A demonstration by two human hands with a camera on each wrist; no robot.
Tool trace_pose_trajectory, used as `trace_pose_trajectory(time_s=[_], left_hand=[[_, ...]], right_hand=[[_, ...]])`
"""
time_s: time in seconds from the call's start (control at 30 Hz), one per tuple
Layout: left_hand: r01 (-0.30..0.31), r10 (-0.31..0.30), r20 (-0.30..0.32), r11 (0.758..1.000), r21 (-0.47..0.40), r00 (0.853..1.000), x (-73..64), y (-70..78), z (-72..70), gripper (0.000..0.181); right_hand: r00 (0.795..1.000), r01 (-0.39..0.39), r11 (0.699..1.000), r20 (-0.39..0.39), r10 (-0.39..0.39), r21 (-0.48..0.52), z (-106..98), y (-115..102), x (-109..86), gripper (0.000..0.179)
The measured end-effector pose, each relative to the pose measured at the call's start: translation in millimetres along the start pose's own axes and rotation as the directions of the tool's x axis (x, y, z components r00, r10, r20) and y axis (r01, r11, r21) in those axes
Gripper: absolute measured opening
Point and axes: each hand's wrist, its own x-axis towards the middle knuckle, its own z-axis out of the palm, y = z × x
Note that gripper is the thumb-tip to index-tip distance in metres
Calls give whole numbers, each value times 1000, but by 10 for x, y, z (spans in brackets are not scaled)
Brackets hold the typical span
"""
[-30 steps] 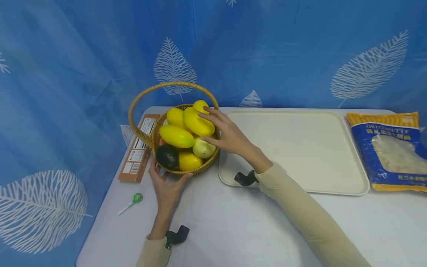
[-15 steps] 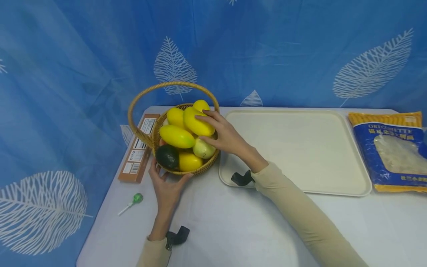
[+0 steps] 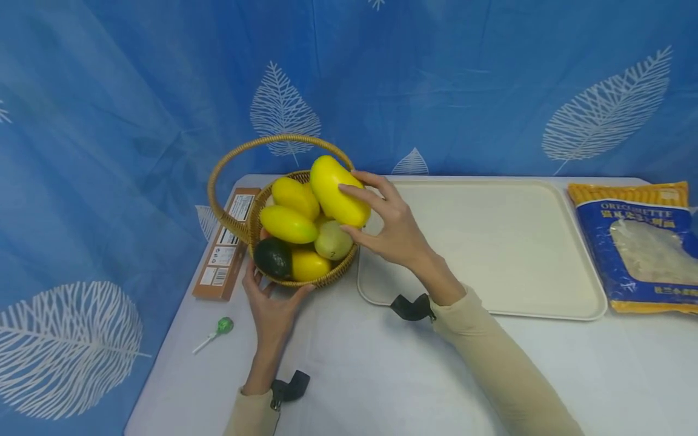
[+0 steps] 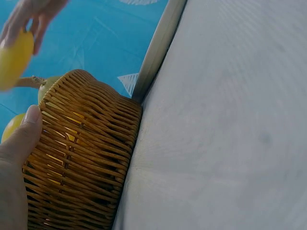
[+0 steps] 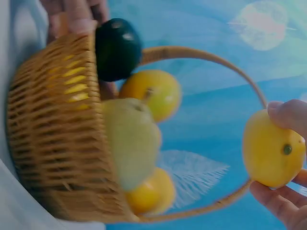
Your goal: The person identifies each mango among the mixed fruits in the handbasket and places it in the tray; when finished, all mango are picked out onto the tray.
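Observation:
My right hand (image 3: 395,230) grips a large yellow mango (image 3: 337,191) with thumb and fingers, lifted above the right side of a wicker basket (image 3: 338,272). In the right wrist view the mango's stem end (image 5: 287,149) faces the camera. My left hand (image 3: 275,312) holds the near side of the basket, its thumb (image 4: 29,127) at the rim in the left wrist view. Inside the basket lie a dark green avocado (image 3: 273,258), a yellow-green mango (image 3: 289,224), a pale green fruit (image 3: 333,241) and several yellow fruits (image 3: 311,265). The basket's arched handle (image 3: 278,138) leans to the back left.
A cream tray (image 3: 480,248) lies right of the basket, with a blue and yellow pasta bag (image 3: 643,248) beyond it. Left of the basket are a brown box (image 3: 226,248) and a green lollipop (image 3: 225,326). A blue leaf-patterned curtain (image 3: 463,91) hangs behind the table.
My right hand has closed on the large mango and raised it off the other fruits, slightly to the right. The left hand has stayed on the basket.

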Motion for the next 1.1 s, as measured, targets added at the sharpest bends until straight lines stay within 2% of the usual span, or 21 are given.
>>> trace_pose_trajectory(time_s=[0.07,0.13,0.23,0.3,0.43,0.53,0.63,0.93,1.1], left_hand=[[1,-1,-1,1000,-2,1000,3,-3,1,111],[4,-4,-1,1000,1,1000,5,-7,3,111],[1,-1,0,1000,0,1000,4,-11,5,111],[-1,1,1,1000,0,1000,0,-13,8,111],[-8,8,-3,1000,0,1000,-8,-47,13,112],[0,0,-5,1000,2,1000,-13,-89,16,112],[10,-10,-4,1000,2,1000,-20,-105,17,113],[2,-2,-11,1000,2,1000,-32,-93,11,113],[3,-3,-8,1000,7,1000,-29,-90,18,113]], right_hand=[[998,27,1000,-57,-28,-16,-112,-31,0,57],[993,21,999,-112,-24,-28,-211,-26,-8,58],[987,-31,999,-161,23,-43,-319,61,-44,59],[981,-94,995,-172,86,-44,-345,181,-96,59],[961,-259,964,-114,250,-64,-298,485,-244,58],[922,-386,919,-52,383,-76,-226,683,-360,58],[885,-464,880,-6,466,-103,-175,815,-447,58],[821,-543,817,79,565,-194,-100,985,-555,63],[805,-559,802,93,586,-212,-86,1015,-586,64]])
